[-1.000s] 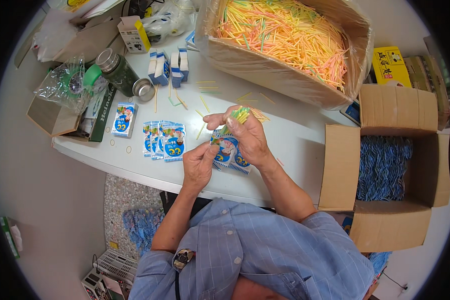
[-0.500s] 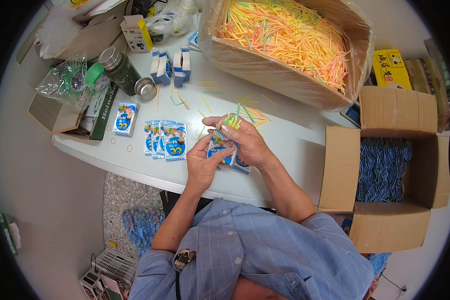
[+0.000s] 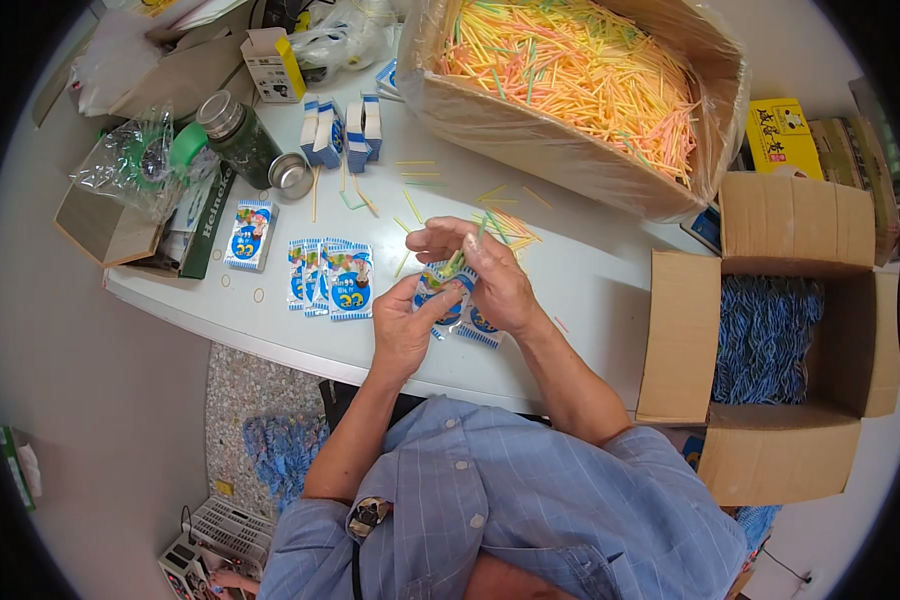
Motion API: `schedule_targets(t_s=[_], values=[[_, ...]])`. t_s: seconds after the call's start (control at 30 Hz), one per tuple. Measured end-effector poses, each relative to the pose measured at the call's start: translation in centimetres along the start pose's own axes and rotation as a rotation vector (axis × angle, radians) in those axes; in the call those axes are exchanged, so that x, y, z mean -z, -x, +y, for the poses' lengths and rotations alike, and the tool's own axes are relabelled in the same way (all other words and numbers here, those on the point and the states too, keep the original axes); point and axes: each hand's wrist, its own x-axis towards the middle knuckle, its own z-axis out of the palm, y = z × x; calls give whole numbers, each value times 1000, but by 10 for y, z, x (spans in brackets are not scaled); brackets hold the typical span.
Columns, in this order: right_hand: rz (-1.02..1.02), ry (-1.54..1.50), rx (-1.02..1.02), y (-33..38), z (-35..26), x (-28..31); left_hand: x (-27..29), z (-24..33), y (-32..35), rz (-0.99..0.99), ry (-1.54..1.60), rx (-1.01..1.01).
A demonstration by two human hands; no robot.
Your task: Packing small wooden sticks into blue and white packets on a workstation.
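Left hand: you had thumb and fingers pinched on the lower edge of a small blue-and-white packet, just above the table's near edge.
Right hand: your fingers curled over the packet's top, pinching a few coloured sticks against it.
Beside you: more packets lay fanned to your left.
Behind: a lined carton of sticks sat beyond your hands.
Right side: an open box of blue bundles.

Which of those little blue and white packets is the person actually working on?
Start at the big box of coloured sticks and drop to the two hands at the white table's near edge. The packet pinched between them is the only one lifted; the others lie flat.
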Motion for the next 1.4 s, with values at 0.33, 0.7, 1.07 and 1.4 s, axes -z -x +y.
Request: schedule_targets(t_s=[0.33,0.7,1.07,1.4], values=[[76,-149,196,-8,-3,2,2,0,0,5,-36,5],[-43,136,137,-7,-7,2,4,-2,1,-25,-94,-3],[3,79,130,-10,-5,8,1,1,2,-23,-60,23],[-37,-46,59,-4,-5,9,3,0,1,4,-44,3]])
